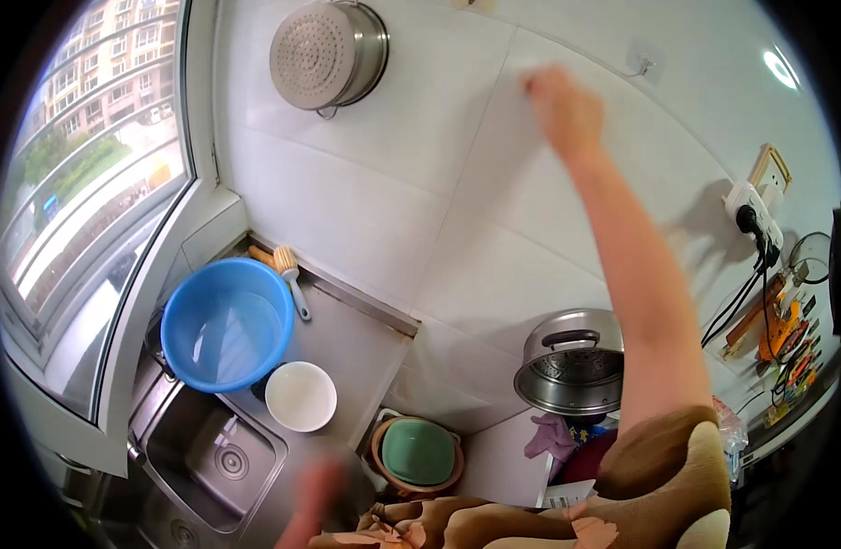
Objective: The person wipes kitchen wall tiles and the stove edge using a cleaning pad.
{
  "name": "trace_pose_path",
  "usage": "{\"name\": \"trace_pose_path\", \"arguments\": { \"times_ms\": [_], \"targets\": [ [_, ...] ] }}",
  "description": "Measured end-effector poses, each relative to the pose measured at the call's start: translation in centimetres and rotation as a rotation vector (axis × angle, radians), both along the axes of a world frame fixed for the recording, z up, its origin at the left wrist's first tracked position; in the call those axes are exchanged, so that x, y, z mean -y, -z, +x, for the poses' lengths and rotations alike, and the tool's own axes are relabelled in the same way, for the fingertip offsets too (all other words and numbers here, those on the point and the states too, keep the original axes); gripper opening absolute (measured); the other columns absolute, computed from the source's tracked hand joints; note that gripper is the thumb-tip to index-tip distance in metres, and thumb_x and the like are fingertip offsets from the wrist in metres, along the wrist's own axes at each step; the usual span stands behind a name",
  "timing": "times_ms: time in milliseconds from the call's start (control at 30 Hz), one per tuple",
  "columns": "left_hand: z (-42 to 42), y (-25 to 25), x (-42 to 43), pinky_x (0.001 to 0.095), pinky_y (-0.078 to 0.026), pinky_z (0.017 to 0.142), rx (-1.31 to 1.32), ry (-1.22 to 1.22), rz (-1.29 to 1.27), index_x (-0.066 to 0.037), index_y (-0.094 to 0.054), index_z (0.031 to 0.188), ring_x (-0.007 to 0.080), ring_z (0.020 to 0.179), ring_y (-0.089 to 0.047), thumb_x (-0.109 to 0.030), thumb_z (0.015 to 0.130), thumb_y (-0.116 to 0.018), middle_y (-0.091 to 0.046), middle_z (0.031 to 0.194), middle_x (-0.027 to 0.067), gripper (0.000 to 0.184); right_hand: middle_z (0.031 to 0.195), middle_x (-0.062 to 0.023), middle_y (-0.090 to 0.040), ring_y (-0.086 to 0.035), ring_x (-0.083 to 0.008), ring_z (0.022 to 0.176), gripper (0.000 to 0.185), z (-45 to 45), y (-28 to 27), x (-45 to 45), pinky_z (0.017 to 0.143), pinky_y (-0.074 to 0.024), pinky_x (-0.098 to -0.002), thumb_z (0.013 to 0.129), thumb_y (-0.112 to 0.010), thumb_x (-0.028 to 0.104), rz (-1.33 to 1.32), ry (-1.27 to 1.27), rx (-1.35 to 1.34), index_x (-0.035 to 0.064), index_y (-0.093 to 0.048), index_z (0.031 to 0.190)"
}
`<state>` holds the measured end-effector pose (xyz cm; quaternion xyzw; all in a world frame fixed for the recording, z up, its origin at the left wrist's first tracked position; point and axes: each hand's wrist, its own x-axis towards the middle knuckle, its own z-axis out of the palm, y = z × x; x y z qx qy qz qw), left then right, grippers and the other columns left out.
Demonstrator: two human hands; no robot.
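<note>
1. Recording the right hand (pixel 567 110) first, we find it high in the upper right of the frame, before a white tiled wall (pixel 365 183). Its fingers are drawn into a loose fist, with nothing visible in its hold; contact with the tiles we cannot tell.

2. We locate the left hand (pixel 318 485) at lower centre, beside a smeared grey rounded shape (pixel 352 480). Blur hides how far it is open and whether it holds that shape.

3. Above it in the frame, a round white bowl (pixel 301 396) stands on a grey counter (pixel 347 348), just beside a round blue plastic basin (pixel 178 316). We judge the basin set there to be near the stainless steel sink (pixel 201 471), lower left.

4. Upper left, a grey metal pot with a dotted base (pixel 310 55) is mounted base outward, presumably to spare counter room.

5. Lower centre, a green plastic basin (pixel 418 451) sits nested inside a brown tub (pixel 381 462), probably to save space.
</note>
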<state>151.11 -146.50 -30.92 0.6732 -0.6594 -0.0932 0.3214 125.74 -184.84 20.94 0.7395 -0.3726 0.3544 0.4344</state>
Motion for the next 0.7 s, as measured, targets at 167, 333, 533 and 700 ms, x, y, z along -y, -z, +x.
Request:
{"name": "trace_pose_path", "arguments": {
  "times_ms": [167,333,533,700],
  "targets": [
    [0.2,-0.3,-0.1,0.0389,-0.048,0.052,0.002,-0.021,0.016,-0.012,-0.066,0.079,0.0282,0.059,-0.059,-0.014,0.076,-0.067,-0.058,0.067,0.0075,0.004,0.088,-0.0037,-0.064,-0.064,-0.0255,0.076,0.014,-7.4,10.5,-6.9,0.064,-0.0498,-0.0373,0.081,-0.06,0.007,0.3,-0.058,-0.037,0.0145,-0.065,0.092],
    [-0.1,-0.9,0.0,0.0383,-0.048,0.052,-0.018,-0.008,0.017,-0.012,-0.066,0.079,0.0276,0.058,-0.058,-0.014,0.076,-0.067,-0.057,0.066,0.0071,0.004,0.089,-0.0054,-0.065,-0.064,-0.0255,0.079,0.013,-12.0,8.4,-9.5,0.066,-0.0507,-0.0353,0.081,-0.062,0.006,0.218,0.171,0.243,0.0118,-0.066,0.092],
    [0.4,-0.6,0.3,0.0379,-0.047,0.052,-0.002,0.029,0.058,-0.012,-0.066,0.079,0.0267,0.057,-0.058,-0.014,0.076,-0.068,-0.057,0.065,0.0067,0.004,0.082,-0.0053,-0.063,-0.064,-0.0264,0.071,0.008,-3.9,16.4,-4.9,0.062,-0.0511,-0.037,0.081,-0.06,0.014,0.299,-0.02,-0.079,0.0141,-0.065,0.086],
    [0.1,-0.5,0.0,0.0378,-0.047,0.053,-0.002,0.016,0.054,-0.013,-0.066,0.081,0.028,0.058,-0.058,-0.013,0.076,-0.069,-0.058,0.067,0.007,0.005,0.092,-0.0034,-0.067,-0.065,-0.0261,0.073,0.013,-4.3,5.9,-3.8,0.06,-0.0504,-0.0366,0.083,-0.061,0.016,-0.068,-0.076,0.188,0.018,-0.068,0.094]
  ]
}}
